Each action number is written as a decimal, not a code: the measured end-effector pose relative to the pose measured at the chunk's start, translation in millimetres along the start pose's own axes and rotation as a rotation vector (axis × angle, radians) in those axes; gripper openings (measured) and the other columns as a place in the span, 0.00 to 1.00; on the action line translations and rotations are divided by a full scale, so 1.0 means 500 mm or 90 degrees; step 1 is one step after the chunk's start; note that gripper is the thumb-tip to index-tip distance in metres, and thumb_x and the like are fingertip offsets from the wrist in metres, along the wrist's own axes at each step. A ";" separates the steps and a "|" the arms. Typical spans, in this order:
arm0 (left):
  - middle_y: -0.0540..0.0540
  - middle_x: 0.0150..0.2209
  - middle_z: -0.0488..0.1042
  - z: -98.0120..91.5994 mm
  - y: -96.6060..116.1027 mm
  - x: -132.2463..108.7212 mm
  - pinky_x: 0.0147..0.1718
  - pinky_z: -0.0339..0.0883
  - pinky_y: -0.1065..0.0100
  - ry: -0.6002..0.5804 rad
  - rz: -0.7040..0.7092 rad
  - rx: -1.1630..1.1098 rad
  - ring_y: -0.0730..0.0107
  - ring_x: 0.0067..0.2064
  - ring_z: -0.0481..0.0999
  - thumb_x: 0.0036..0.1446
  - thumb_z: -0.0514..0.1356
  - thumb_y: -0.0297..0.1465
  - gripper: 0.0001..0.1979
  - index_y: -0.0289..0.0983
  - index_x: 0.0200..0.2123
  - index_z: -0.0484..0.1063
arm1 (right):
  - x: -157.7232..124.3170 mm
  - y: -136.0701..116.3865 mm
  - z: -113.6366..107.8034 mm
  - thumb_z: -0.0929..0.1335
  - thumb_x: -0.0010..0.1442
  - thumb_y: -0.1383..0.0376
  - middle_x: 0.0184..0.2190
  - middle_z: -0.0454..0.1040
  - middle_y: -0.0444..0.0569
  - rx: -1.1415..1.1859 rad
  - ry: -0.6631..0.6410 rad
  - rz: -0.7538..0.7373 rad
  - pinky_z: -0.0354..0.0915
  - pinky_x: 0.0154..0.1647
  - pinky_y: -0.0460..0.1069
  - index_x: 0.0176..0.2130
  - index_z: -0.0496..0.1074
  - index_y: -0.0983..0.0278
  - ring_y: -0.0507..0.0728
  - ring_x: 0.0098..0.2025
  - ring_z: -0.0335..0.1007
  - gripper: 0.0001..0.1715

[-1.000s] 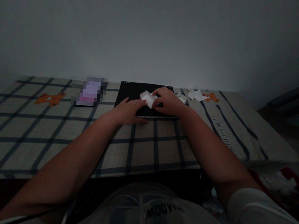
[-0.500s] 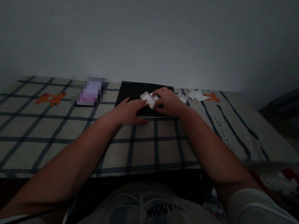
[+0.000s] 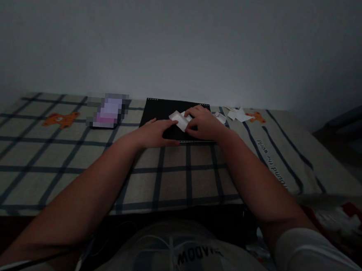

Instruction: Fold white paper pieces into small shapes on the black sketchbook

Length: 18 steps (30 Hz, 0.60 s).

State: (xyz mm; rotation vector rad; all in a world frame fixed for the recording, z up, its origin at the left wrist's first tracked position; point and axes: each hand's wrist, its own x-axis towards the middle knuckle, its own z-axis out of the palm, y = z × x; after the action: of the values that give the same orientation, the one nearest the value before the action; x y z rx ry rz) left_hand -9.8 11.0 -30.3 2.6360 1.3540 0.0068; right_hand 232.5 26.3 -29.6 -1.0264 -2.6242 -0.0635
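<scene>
A small folded white paper [image 3: 180,119] lies on a black spiral-bound pad [image 3: 161,109] at the far middle of the checked table. My right hand [image 3: 204,124] is curled over the paper's right end, fingertips pinching it against the pad. My left hand [image 3: 156,133] rests flat on the pad's near left part, fingers stretched toward the paper and touching its near edge. The room is dim, so the paper's folds are hard to read.
A checked tablecloth [image 3: 74,161] with orange bear prints covers the table. A blurred pink-and-white object [image 3: 107,110] lies left of the pad. White paper scraps [image 3: 236,114] lie to its right. A plain wall stands behind. Red and white clutter [image 3: 339,221] sits low right.
My left hand has slid slightly back toward me along the pad. My right hand and the paper have barely shifted.
</scene>
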 end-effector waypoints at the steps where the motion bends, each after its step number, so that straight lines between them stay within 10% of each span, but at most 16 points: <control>1: 0.39 0.72 0.58 0.000 -0.001 0.000 0.70 0.46 0.48 0.001 0.001 0.000 0.50 0.71 0.60 0.60 0.56 0.58 0.46 0.41 0.73 0.50 | 0.000 0.000 0.000 0.70 0.61 0.64 0.55 0.71 0.54 0.001 -0.001 0.000 0.58 0.56 0.62 0.36 0.83 0.59 0.67 0.57 0.59 0.10; 18: 0.44 0.73 0.55 0.012 0.026 -0.007 0.71 0.39 0.43 0.023 -0.003 0.047 0.49 0.73 0.54 0.59 0.57 0.59 0.43 0.46 0.72 0.56 | 0.000 -0.001 -0.002 0.69 0.61 0.63 0.54 0.71 0.52 -0.006 -0.009 -0.002 0.57 0.57 0.61 0.34 0.82 0.59 0.65 0.56 0.59 0.10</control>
State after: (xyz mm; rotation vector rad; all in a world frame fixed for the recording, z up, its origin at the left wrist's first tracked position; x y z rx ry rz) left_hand -0.7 0.0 -34.0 2.7060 1.3985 0.0041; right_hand 232.2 25.8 -28.6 -1.0304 -2.6404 -0.0702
